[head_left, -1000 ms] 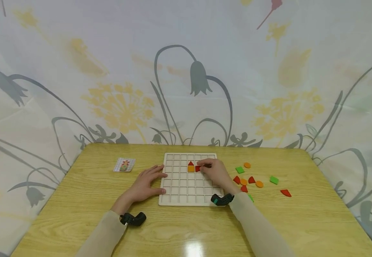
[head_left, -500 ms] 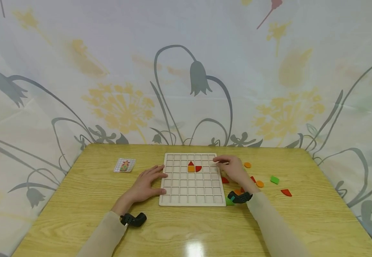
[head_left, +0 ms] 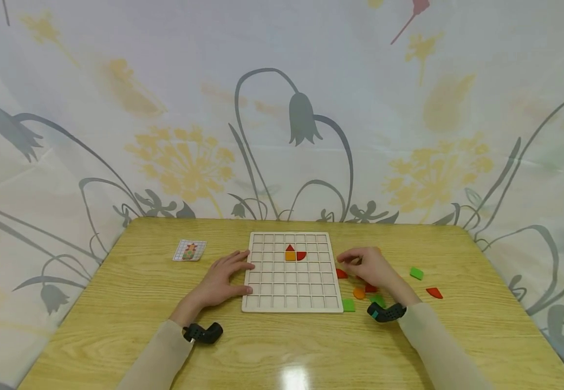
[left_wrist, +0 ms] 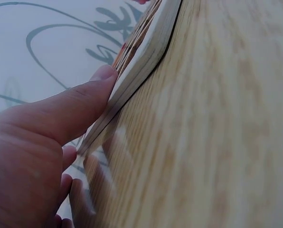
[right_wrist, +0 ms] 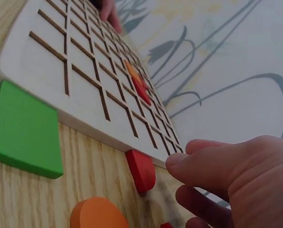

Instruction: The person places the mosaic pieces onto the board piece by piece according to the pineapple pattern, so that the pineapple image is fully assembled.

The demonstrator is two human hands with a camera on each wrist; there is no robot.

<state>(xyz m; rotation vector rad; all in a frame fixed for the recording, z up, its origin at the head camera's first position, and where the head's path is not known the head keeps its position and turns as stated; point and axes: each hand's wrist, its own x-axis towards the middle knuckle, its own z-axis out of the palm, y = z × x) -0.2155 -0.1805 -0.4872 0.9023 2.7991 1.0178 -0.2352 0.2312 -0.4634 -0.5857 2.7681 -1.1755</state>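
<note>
A white wooden grid board [head_left: 272,292] lies mid-table. Set in its cells are a red triangle [head_left: 290,248], an orange square [head_left: 290,256] and a red quarter-circle [head_left: 301,255]. My left hand [head_left: 220,281] rests with spread fingers along the board's left edge; its thumb touches the rim in the left wrist view. To the right of the board, my right hand [head_left: 371,266] hovers over the loose pieces, fingers slightly bent with nothing between them. Just beneath its fingertips a red quarter-circle piece [right_wrist: 141,171] sits against the board's edge, near a green square [right_wrist: 25,130] and an orange circle [right_wrist: 99,214].
A small picture card [head_left: 189,251] with a gridded pattern lies left of the board. Farther right on the wooden table [head_left: 457,336] are a green square [head_left: 416,273] and a red quarter-circle [head_left: 434,293]. A flower-patterned curtain [head_left: 282,135] stands behind.
My right hand has let go of the red quarter-circle in the cell beside the orange square and moved right, off the board to the loose pieces. My left hand has stayed put.
</note>
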